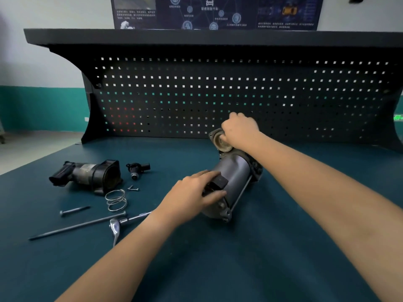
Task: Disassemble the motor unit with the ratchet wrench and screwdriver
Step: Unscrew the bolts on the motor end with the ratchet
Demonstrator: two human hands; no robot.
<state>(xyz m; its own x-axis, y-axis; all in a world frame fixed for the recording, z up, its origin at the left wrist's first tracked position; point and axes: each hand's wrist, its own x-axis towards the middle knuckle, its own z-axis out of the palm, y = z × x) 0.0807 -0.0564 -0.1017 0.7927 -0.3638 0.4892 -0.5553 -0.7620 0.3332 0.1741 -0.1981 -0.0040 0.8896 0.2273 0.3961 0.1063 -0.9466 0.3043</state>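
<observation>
Here, the right hand [239, 131] is clenched over the far end of the grey cylindrical metal motor unit [236, 173], its curled fingers grasping the round tan end piece [222, 143] that sits in the flange there. The left hand [194, 192] clasps the near end of the same motor unit, fingers laid along the top and thumb underneath, with a black plastic connector block [219, 182] between them. The motor unit lies on its side near the middle of the dark teal bench [250, 258], angled from near-left to far-right, and a thin steel through-bolt [241, 196] runs along its right flank.

Just left of the left forearm lies the chrome ratchet wrench [115, 227], its extension bar passing under the wrist. Beside it, a long thin dark metal rod [76, 225] stretches away to the near left. Farther out are a bright wire coil spring [115, 200], a short dark bolt [74, 210] and two small screws [133, 188]. At far left rest a black and grey motor section with a plug housing [87, 177] and, just right of it, a small black plastic fitting [137, 168]. A black perforated pegboard [218, 88] stands behind the bench, with a dark blue poster [218, 12] above it.
</observation>
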